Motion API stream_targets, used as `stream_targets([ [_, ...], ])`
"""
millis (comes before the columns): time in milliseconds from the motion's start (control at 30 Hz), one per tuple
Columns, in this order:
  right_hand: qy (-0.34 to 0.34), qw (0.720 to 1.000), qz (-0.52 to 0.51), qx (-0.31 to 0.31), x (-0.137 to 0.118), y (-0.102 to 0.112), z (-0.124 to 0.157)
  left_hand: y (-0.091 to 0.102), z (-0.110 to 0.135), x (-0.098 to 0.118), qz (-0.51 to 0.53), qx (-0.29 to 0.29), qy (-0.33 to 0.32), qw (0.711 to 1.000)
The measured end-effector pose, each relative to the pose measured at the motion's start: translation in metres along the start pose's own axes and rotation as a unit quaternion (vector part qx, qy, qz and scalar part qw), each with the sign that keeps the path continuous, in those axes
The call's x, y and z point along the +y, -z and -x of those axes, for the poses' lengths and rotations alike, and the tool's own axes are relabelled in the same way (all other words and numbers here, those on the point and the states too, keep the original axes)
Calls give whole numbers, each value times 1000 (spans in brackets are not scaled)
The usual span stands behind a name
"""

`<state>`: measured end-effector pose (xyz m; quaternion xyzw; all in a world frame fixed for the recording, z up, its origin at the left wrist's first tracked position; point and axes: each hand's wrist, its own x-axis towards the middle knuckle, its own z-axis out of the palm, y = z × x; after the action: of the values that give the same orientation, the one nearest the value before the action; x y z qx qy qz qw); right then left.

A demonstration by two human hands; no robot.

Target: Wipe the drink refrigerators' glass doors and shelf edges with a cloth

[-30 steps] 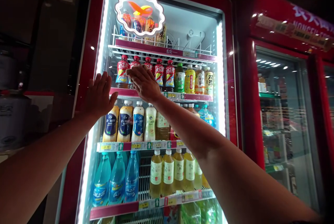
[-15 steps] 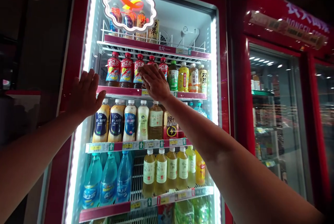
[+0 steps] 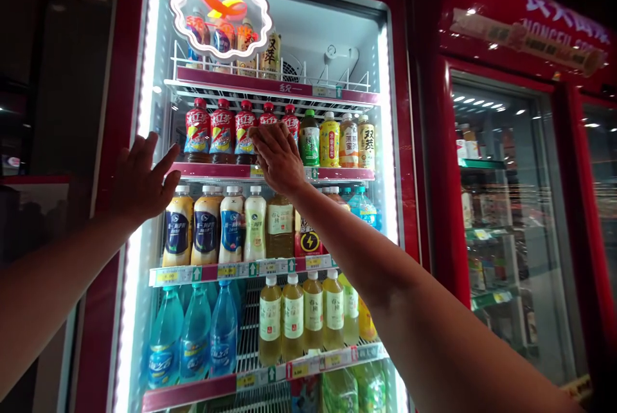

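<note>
Both arms reach toward a lit drinks fridge (image 3: 407, 111) with a dark red frame. My left hand (image 3: 144, 178) is raised at its left edge, open, fingers spread, holding nothing. My right hand (image 3: 279, 159) is stretched out flat and open in front of the second shelf, nearest to the red-capped bottles (image 3: 222, 127) and partly covering them. To its right stand a green-labelled bottle (image 3: 309, 137) and a yellow bottle (image 3: 330, 137). Whether either hand touches the glass, I cannot tell.
Below are dark-labelled bottles (image 3: 207, 227), blue bottles (image 3: 195, 336) and pale yellow tea bottles (image 3: 270, 316). A glowing round sign (image 3: 222, 47) is at the fridge's top left. A second red fridge (image 3: 457, 207) with glass doors stands to the right.
My left hand has spread its fingers wider and shifted slightly left. My right hand stays before the same shelf. The whole view has shifted slightly, moving the fridge left.
</note>
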<state>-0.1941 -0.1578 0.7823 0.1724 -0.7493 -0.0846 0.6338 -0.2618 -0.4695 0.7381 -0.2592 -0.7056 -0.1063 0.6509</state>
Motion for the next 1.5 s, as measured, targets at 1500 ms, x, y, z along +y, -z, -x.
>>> stream_targets([
  [1500,-30,999,8,22,94,26,53,-36,-46,94,-8,-19,-116,993],
])
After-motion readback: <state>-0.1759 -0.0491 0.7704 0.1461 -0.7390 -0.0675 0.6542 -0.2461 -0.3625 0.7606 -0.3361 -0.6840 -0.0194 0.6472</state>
